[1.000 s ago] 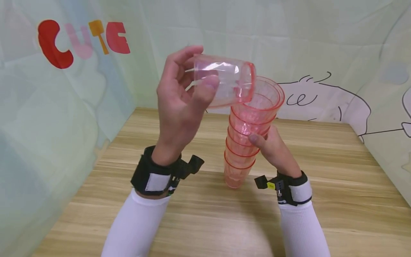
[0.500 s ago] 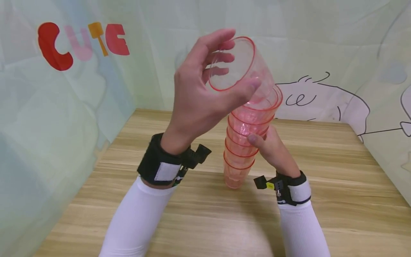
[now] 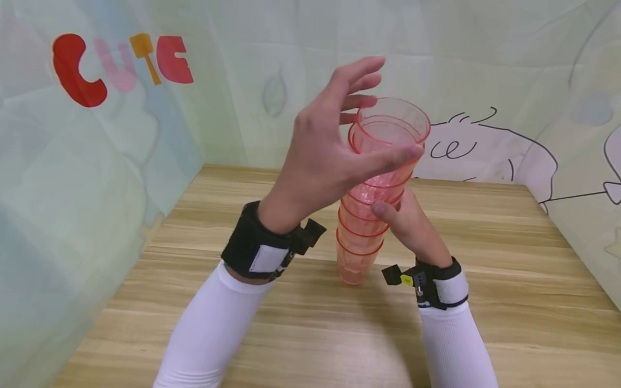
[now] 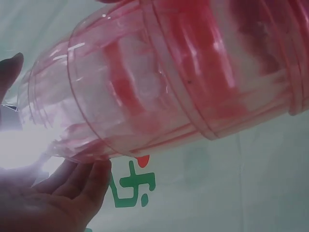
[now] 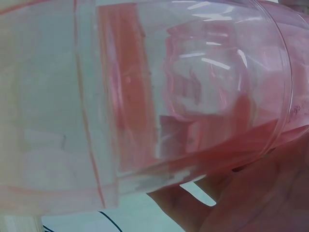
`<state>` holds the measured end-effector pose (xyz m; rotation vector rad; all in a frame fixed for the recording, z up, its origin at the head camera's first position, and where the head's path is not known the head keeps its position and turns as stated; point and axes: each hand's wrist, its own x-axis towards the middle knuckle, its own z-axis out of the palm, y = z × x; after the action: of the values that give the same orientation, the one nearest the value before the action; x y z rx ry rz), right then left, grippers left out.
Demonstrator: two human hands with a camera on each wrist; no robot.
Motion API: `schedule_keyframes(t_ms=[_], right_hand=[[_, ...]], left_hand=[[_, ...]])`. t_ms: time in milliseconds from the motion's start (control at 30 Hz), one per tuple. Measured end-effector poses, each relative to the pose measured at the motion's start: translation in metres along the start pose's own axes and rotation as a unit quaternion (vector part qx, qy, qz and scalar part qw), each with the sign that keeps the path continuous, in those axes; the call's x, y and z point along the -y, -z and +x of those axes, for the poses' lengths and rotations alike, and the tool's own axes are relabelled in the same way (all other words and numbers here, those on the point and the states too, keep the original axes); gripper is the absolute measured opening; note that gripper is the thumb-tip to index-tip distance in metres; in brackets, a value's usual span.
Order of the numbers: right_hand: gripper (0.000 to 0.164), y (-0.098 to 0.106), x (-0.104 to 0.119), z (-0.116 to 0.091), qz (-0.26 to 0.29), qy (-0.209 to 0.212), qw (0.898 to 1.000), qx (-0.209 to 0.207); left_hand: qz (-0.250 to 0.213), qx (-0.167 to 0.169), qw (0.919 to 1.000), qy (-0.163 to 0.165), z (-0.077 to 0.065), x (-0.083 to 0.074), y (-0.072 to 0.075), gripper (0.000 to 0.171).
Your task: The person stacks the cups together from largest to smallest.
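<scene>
A tall stack of clear pink plastic cups (image 3: 361, 237) stands on the table, leaning slightly away at its top. My right hand (image 3: 412, 221) grips it around the middle, thumb across the near side and the other fingers hidden behind. The top cup (image 3: 395, 110) sits nested in the stack, its rim facing up. My left hand (image 3: 330, 145) holds that cup near its rim, with the thumb across the front and the fingers at the left side. In the left wrist view, fingertips (image 4: 99, 174) touch the cup wall. The right wrist view shows the cups (image 5: 207, 82) close up beside the hand.
The wood-grain table (image 3: 291, 334) lies under the stack. Printed cloth walls (image 3: 242, 70) close it in at the back and both sides. A black camera strap (image 3: 257, 242) is on the left wrist, and another strap (image 3: 443, 283) on the right.
My left hand has moved right, turning its cup from lying sideways to rim up and lowering it into the stack's top. The right hand has stayed on the stack.
</scene>
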<state>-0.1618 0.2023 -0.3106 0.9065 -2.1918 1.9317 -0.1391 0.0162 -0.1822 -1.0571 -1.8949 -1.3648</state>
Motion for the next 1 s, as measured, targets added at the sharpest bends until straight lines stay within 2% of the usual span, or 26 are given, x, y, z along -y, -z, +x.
schedule_keyframes(t_ms=[100,267,500,800,1000], right_hand=[[0.096,0.000,0.001,-0.001,0.003,-0.001,1.000,-0.001],[0.095,0.001,0.001,-0.002,0.003,-0.002,1.000,-0.003],[0.094,0.003,0.002,-0.003,-0.002,0.005,1.000,0.002],[0.102,0.007,0.005,-0.006,-0.048,0.001,0.999,0.009],[0.104,0.012,0.010,-0.008,-0.090,0.009,0.996,0.011]], left_hand=[[0.014,0.004,0.9999,0.000,-0.003,0.004,-0.001,0.083],[0.007,0.011,0.9997,0.020,-0.006,0.008,-0.004,0.076],[-0.001,0.017,0.9996,0.022,-0.011,0.011,-0.007,0.077],[-0.006,0.040,0.9983,0.041,-0.027,0.023,-0.007,0.079],[0.029,0.061,0.9965,0.049,-0.039,0.031,-0.007,0.078]])
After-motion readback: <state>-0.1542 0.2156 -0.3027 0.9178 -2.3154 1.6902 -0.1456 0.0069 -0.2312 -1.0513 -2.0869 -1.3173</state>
